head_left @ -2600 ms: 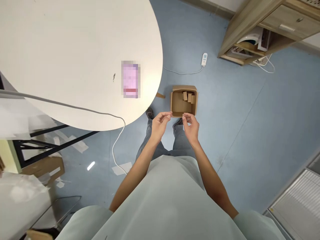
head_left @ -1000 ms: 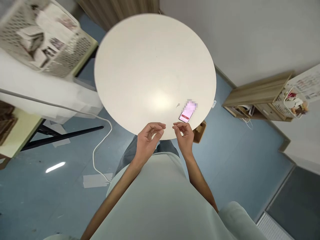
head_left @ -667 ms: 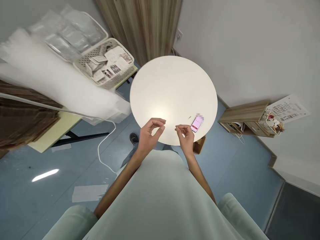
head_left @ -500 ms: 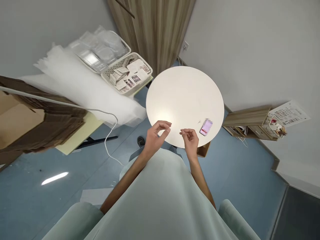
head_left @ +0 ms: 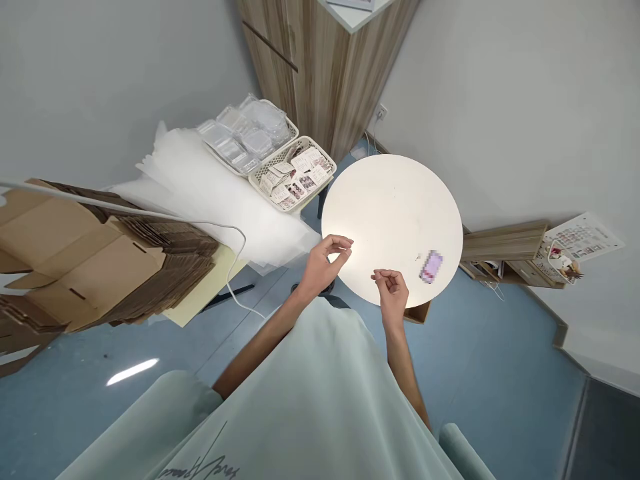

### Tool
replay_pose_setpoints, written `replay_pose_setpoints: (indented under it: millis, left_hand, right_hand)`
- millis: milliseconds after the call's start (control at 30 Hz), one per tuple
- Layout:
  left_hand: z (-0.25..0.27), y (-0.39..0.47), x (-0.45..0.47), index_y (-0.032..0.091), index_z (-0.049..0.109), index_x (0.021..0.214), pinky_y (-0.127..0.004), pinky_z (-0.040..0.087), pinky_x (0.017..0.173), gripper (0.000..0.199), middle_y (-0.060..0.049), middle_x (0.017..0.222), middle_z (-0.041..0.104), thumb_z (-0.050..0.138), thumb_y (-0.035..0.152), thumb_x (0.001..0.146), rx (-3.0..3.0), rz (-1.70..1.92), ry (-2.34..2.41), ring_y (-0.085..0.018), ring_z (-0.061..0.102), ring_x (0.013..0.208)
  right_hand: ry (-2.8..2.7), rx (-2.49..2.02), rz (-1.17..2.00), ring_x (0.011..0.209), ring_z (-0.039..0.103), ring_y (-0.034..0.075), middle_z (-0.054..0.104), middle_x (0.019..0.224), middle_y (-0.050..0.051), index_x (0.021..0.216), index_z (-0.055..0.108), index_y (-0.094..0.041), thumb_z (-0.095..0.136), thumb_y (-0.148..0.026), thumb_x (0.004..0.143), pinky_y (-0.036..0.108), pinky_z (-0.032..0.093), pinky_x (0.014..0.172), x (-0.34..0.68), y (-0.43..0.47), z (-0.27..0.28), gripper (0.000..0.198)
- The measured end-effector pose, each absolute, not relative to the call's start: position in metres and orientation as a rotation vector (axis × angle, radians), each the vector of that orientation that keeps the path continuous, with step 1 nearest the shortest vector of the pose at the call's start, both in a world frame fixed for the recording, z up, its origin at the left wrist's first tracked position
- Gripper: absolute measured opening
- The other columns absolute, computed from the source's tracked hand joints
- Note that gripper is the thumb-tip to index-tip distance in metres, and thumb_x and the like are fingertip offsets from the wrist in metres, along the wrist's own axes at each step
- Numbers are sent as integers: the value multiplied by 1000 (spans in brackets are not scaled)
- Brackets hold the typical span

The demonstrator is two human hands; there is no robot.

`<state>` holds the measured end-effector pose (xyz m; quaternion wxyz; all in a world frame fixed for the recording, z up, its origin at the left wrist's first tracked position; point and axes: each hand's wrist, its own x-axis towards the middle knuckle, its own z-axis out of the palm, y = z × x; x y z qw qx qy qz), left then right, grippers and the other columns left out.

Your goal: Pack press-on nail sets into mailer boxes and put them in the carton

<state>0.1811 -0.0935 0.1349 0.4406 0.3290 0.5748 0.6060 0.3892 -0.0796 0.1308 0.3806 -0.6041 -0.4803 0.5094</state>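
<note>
My left hand (head_left: 323, 267) is held over the near left edge of a round white table (head_left: 395, 200), its thumb tip brought close to the curved fingertips in a pinch. To the right, my right hand (head_left: 393, 292) also pinches, thumb against the bent index finger. Whatever lies between the fingertips of either hand is too small or thin to make out. The two hands are apart, with a gap between them. A phone (head_left: 431, 267), blurred out, lies on the table beyond my right hand. Beside it is a tiny object (head_left: 418, 256) I cannot name.
At left stand flattened cardboard boxes (head_left: 115, 267), white sheeting (head_left: 220, 207) and a hanging white cable (head_left: 233, 267). Behind them are a basket of printed cards (head_left: 300, 175) and one of clear plastic cases (head_left: 253, 133). A wooden cabinet (head_left: 325, 73) and a low shelf (head_left: 510, 243) stand by the walls.
The head view has swung, so the table and baskets appear further right and lower, and more cardboard shows. Both hands keep nearly the same pinched pose.
</note>
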Motion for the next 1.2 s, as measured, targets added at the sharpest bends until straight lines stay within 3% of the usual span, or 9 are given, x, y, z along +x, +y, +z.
replay_pose_setpoints:
  millis: [400, 567, 700, 867, 1033, 1200]
  left_hand:
    - [100, -69, 117, 22, 75, 102, -46, 64, 104, 24, -14, 118, 83, 80, 41, 89, 712, 1425, 1776, -28, 78, 109]
    - [76, -44, 70, 21, 75, 104, -43, 62, 98, 18, -12, 114, 83, 76, 35, 93, 656, 1273, 1868, -28, 78, 105]
    - [44, -7, 24, 21, 70, 108, -43, 59, 104, 12, -12, 125, 82, 71, 27, 97, 726, 1134, 2017, -27, 77, 105]
    - [6, 50, -28, 12, 70, 129, -49, 50, 121, 30, -23, 144, 72, 63, 17, 101, 991, 871, 2221, -36, 70, 133]
    - [-20, 93, -68, 4, 64, 151, -49, 47, 126, 49, -29, 162, 61, 49, 9, 104, 1274, 491, 2200, -39, 62, 147]
    - [-37, 102, -86, 3, 70, 144, -51, 51, 121, 49, -30, 157, 67, 43, 6, 103, 1410, 258, 2151, -41, 64, 144]
  right_hand:
    - [-1318, -1474, 1436, 101, 81, 25, 84, 108, 9, 100, 74, -24, 84, -56, 91, 47, 66, 101, 369, -37, 117, 35]
    - [-1295, -1510, 1393, 102, 80, 24, 85, 109, 9, 98, 74, -24, 86, -53, 91, 48, 65, 103, 353, -33, 119, 32]
    - [-1227, -1571, 1323, 102, 80, 25, 85, 108, 9, 94, 73, -24, 89, -51, 88, 48, 65, 102, 328, -32, 123, 32]
    - [-1198, -1651, 1245, 107, 81, 27, 85, 108, 11, 94, 73, -24, 90, -54, 87, 47, 66, 101, 296, -42, 129, 35]
    - [-1132, -1756, 1153, 106, 80, 26, 85, 111, 11, 96, 74, -23, 90, -55, 89, 46, 65, 102, 276, -63, 132, 37]
    - [-1034, -1796, 1078, 106, 80, 26, 84, 109, 10, 96, 74, -22, 91, -55, 87, 46, 66, 102, 268, -82, 128, 38]
